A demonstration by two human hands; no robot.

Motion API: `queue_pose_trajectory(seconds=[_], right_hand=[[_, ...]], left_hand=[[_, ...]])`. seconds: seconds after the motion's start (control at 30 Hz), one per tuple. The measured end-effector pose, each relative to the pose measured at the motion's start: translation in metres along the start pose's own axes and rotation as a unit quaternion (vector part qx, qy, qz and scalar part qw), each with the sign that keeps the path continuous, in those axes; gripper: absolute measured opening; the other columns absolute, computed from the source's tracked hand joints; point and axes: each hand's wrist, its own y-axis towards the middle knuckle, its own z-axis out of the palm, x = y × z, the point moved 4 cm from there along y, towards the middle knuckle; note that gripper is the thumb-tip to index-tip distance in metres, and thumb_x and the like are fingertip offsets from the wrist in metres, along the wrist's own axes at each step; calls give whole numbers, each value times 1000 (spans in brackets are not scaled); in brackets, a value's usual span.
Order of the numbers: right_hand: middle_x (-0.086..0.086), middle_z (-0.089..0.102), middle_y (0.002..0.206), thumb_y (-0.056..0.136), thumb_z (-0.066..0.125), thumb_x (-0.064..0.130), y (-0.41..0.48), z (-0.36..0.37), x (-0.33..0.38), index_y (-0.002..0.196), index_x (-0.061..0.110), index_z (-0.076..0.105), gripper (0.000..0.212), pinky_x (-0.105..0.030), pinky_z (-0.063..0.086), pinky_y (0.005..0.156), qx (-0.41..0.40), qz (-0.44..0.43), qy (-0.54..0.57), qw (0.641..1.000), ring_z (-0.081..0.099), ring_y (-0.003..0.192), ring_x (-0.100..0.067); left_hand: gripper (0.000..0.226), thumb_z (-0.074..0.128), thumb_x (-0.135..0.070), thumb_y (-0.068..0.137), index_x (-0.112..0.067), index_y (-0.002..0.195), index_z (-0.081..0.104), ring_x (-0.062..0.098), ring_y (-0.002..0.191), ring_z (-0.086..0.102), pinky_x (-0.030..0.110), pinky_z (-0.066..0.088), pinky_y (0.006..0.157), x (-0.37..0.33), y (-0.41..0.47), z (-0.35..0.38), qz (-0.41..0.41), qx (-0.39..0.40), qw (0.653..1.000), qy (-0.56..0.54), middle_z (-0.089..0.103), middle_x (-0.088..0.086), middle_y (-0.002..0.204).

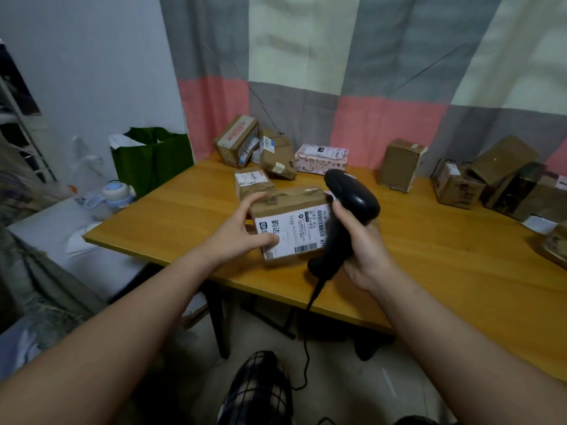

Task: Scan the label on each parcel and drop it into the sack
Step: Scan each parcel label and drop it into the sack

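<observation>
At the bottom of the frame a thin black cable [306, 342] hangs down past a knee in checked trousers [257, 388]. Just above, in the middle, the right hand [365, 250] is wrapped tight round the handle of a black plastic scanner gun [349, 204]. Beside it the left hand [242, 231] grips a small brown cardboard parcel [291, 204], with the fingers over the top and the thumb on its white paper label [294, 234]. The parcel is tipped up just above the near edge of the yellow wooden table [184, 216], and the label faces the person. The scanner covers the right end of the label. I think the scan is the step now. To do it well, keep the box still, keep the thumb off the stripes, and point the scanner's front at the striped code from a little way back. More brown boxes [402, 164] and a pink spotty box [320, 157] wait higher up, at the back of the table. The green sack [153, 157] stands open at the upper left, beside the table.
</observation>
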Motion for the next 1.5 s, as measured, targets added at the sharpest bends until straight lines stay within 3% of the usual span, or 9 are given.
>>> queue_pose_trajectory(seconds=[0.1, 0.23, 0.37, 0.5, 0.6, 0.77, 1.17, 1.33, 1.5], right_hand=[[-4, 75, 92, 88, 67, 18, -1, 5, -2, 98, 17, 68, 10, -35, 56, 81, -16, -20, -5, 1000, 71, 90, -17], [-4, 75, 95, 88, 67, 22, 2, 15, -2, 93, 19, 69, 6, -34, 55, 83, -18, -31, -12, 999, 70, 94, -16], [5, 72, 77, 89, 66, 26, 3, 22, 1, 89, 23, 65, 3, -31, 54, 75, -22, -60, -90, 994, 70, 76, -10], [-7, 58, 65, 88, 67, 28, -7, 15, -3, 84, 15, 64, 15, -41, 55, 65, -16, -104, -269, 957, 61, 59, -22], [-14, 57, 58, 86, 69, 29, -16, 12, -17, 79, -2, 64, 32, -48, 55, 62, 0, -102, -353, 930, 60, 51, -28], [-2, 57, 47, 82, 71, 34, -21, 18, -22, 67, 11, 62, 29, -48, 57, 60, 16, -125, -390, 912, 61, 48, -24], [-6, 61, 55, 85, 68, 31, -28, 23, -17, 85, 9, 63, 23, -36, 57, 54, 20, -124, -424, 897, 63, 50, -21], [-4, 60, 53, 85, 67, 32, -28, 23, -17, 88, 9, 63, 23, -39, 57, 55, 27, -129, -425, 896, 63, 49, -20], [3, 65, 66, 68, 61, 60, -33, 29, -16, 86, 23, 61, 41, -47, 58, 67, 38, -158, -444, 881, 67, 65, -18]], left_hand=[[49, 75, -27, 80, -24, 118, 43, -7, 91, 53, 11, 46, 70, 4, 2, -8, -24, 8, 998, 64, 51, -16, 110], [46, 77, -33, 77, -19, 96, 37, 16, 97, 57, 33, 48, 83, 13, 7, -11, -26, 4, 995, 94, 57, -5, 106], [71, 77, -32, 77, -28, 127, 27, 7, 84, 54, 16, 43, 66, 22, 2, -15, -53, -48, 997, 40, 48, -4, 103], [87, 72, -43, 79, -26, 148, 22, 2, 87, 51, 16, 39, 66, 36, -4, -36, -79, -163, 983, 14, 48, -7, 100], [82, 71, -44, 80, -25, 147, 29, 2, 83, 50, 17, 36, 65, 41, -3, -44, -94, -198, 976, 8, 48, -6, 93], [78, 70, -41, 82, -26, 147, 30, 0, 79, 49, 12, 34, 61, 36, 2, -40, -88, -195, 977, 15, 47, -9, 91], [77, 70, -42, 83, -24, 146, 29, 0, 82, 50, 15, 36, 65, 39, 6, -41, -91, -203, 975, 13, 49, -10, 92], [81, 71, -47, 80, -26, 146, 31, 7, 88, 54, 18, 38, 67, 44, 10, -43, -92, -208, 974, 9, 51, -6, 95], [81, 72, -46, 79, -25, 146, 31, 3, 84, 52, 18, 38, 66, 40, 3, -42, -80, -214, 973, 24, 52, -6, 93]])
